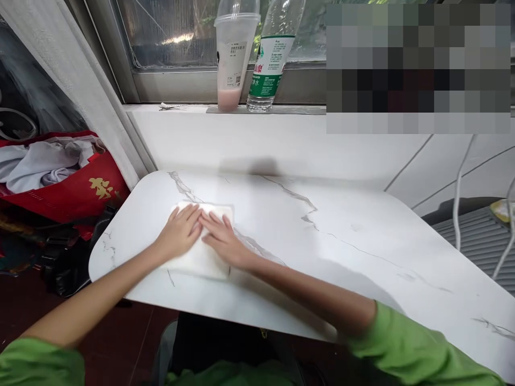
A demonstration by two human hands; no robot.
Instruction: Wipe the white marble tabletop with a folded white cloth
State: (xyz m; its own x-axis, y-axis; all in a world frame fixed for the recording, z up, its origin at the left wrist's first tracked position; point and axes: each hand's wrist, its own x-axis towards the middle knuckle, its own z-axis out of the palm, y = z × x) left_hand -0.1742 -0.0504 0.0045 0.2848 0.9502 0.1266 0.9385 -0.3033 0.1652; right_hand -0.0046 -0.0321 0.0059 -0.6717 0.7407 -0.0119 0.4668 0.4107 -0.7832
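A white cloth point(205, 260) lies spread flat on the left part of a white marble-patterned table point(273, 289). On its upper left area rests my left hand point(181, 230), palm down with the fingers stretched out. Beside it, my right hand point(225, 241) presses flat on the same cloth, fingers spread. The fingertips of both hands meet or nearly meet near the cloth's far edge. Neither hand grips the cloth; what is under the palms is hidden.
On the window ledge stand a plastic cup point(231, 64) with a little pink drink and a green-labelled water bottle point(269, 67). A red bag point(76, 187) holding pale fabric is at the left. White cables point(457, 203) hang at the right by a grey ridged object point(475, 241).
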